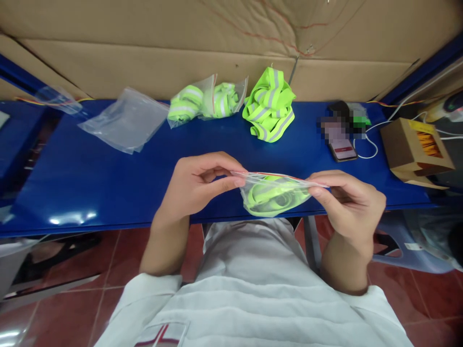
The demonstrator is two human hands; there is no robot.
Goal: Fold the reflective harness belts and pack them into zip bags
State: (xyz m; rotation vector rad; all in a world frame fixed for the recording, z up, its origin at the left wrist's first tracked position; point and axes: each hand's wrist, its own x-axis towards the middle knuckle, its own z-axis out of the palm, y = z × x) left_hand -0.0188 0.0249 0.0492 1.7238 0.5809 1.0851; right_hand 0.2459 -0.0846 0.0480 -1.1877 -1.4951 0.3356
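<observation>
Brown sheeting (144,67) covers the wall behind a blue desk (94,188), seen from above by someone seated or standing at its near edge, with a red tiled floor (83,308) below. Both of the person's hands hold a small clear bag (277,207) just above that near edge. Coiled inside it is a yellow-green band (265,190). The left hand (200,185) has its thumb and fingers pinched on one end of the bag's red-lined mouth; the right hand (345,200) pinches the other end, so the top edge is drawn nearly straight between them.

Farther back on the desk, from left to right, lie flat clear bags (126,120), two filled bags (185,103) side by side, and a loose heap of silver-striped band (271,106). At the right are a phone (342,144), partly blurred out, and a cardboard box (401,149).

The step in hand looks like closing the filled bag, though whether its seal is already pressed together is too fine to tell. Finishing the closure would call for keeping both lips aligned and running a firm pinch along the whole strip.
</observation>
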